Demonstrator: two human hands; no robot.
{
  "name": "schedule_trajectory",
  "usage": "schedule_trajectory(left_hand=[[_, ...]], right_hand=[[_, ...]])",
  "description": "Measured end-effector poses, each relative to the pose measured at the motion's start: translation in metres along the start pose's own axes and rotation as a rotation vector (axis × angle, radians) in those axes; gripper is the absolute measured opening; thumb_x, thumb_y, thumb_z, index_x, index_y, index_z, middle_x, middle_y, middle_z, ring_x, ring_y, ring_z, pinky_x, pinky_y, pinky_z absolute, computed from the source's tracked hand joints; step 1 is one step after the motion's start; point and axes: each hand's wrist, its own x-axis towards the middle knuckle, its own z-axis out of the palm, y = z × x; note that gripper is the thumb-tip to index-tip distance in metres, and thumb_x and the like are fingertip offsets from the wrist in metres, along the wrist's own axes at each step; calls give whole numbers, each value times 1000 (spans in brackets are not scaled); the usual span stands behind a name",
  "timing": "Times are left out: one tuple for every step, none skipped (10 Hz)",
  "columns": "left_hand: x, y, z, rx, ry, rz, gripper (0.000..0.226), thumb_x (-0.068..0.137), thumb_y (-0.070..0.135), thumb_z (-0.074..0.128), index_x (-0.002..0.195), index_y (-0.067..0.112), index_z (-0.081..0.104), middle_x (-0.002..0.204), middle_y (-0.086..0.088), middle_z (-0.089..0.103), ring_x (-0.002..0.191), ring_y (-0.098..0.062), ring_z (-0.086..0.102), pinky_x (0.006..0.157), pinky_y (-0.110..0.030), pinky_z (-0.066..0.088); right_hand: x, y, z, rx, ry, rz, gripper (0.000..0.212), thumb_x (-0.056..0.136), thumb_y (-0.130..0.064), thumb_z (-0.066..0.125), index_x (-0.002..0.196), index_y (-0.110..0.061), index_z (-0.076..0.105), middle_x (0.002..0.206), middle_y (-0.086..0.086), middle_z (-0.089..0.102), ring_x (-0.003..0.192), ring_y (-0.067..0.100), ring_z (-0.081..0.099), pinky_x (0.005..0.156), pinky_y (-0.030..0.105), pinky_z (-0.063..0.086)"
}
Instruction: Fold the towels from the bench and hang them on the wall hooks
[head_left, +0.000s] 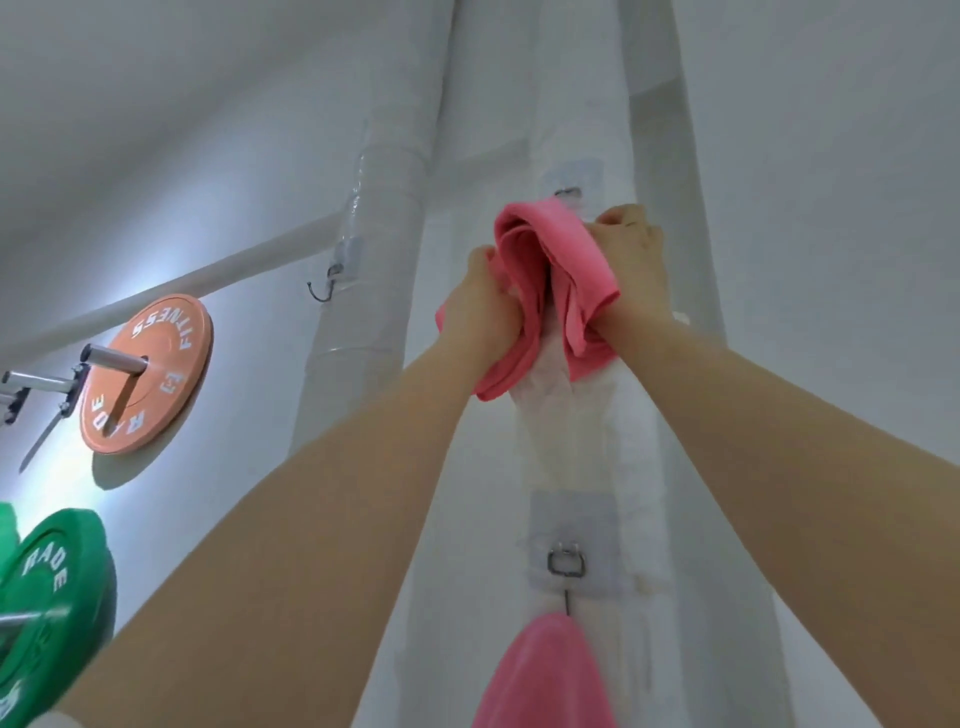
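White gym wall, lagged pipes, weight plates at left: second towel going up.
One pink towel (545, 675) already hangs on lower hook (566, 564); left hand (480, 306) and right hand (631, 260) both grip folded pink towel (550, 280) just beneath upper hook (567, 192), not yet hung. Side hook (322, 288) bare.

I see a white wall (218, 156) with wrapped white pipes (374, 249), an orange weight plate (148, 382) and a green plate (49, 613) on metal pegs at left.

The upper hook (567, 192) is mostly hidden behind the pink towel (550, 270) (only its top shows), and the lower towel (545, 675) is cut off by the bottom edge.
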Motion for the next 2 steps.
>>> schedule_trajectory(left_hand=[[-48,5,-23,-8,-183,4,26,89,24,47,114,20,54,98,-2,64,98,-28,62,90,-44,50],[-92,12,-53,-75,-242,-26,29,90,24,52,119,21,54,105,7,54,111,-23,53,101,-36,42]], right_hand=[[-39,1,-11,-27,-44,33,28,88,-16,45,109,-16,63,133,14,44,124,35,37,101,45,37],[-76,2,-24,-130,-102,52,37,81,-16,44,112,-18,64,138,14,41,130,33,33,106,42,31]])
